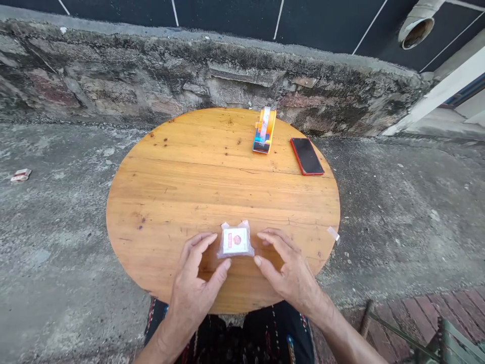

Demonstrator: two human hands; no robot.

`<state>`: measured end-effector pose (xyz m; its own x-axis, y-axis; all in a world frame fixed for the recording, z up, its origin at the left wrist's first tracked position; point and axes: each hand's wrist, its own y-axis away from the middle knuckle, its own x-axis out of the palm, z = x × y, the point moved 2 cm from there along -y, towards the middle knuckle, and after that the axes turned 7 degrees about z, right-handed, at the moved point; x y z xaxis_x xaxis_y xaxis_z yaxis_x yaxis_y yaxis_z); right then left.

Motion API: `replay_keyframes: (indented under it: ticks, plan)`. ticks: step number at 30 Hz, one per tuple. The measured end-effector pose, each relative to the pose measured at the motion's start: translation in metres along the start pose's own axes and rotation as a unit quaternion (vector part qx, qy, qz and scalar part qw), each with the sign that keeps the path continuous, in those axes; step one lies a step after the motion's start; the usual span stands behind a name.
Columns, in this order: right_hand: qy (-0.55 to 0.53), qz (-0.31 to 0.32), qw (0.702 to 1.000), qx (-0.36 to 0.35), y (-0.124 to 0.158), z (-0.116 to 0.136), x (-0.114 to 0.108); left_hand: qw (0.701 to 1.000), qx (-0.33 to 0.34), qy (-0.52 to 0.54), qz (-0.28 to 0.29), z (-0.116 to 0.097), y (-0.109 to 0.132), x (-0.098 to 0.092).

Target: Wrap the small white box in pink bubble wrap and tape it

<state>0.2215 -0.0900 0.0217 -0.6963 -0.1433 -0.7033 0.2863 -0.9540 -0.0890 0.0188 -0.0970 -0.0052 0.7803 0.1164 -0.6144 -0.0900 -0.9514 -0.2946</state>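
A small white box with red print point(235, 240), wrapped in clear plastic, lies flat near the front of the round wooden table point(182, 187). Bits of the wrap stick up at its far corners. My left hand point(197, 273) is on the left of the box, thumb and fingers apart, with the thumb tip close to the near left corner. On the other side my right hand point(286, 263) curves toward the box, its thumb and fingers also apart. Neither hand appears to hold anything.
A tape dispenser point(264, 132) in orange and blue stands at the table's far side. Right of it lies a phone in a red case point(307, 156). A piece of clear tape point(333, 233) hangs on the right edge. Behind runs a stone wall base point(170, 83).
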Motion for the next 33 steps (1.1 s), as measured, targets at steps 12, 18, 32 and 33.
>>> replay_keyframes:
  ticks: [12,18,32,33]
  plan:
    - [-0.013,-0.008,1.0,0.012,0.005,-0.004,0.023,0.999,-0.02,0.024,0.022,-0.008,-0.002,0.006]
    - [-0.073,0.012,0.997,0.021,-0.009,-0.005,-0.005,0.994,0.098,-0.05,-0.024,-0.015,-0.001,0.004]
    - [-0.241,0.146,0.948,0.147,-0.117,-0.017,0.001,0.987,0.15,-0.047,-0.033,-0.015,-0.014,0.008]
    - [-0.254,0.149,0.944,0.148,-0.118,-0.017,0.003,0.987,0.15,-0.045,-0.033,-0.015,-0.014,0.008]
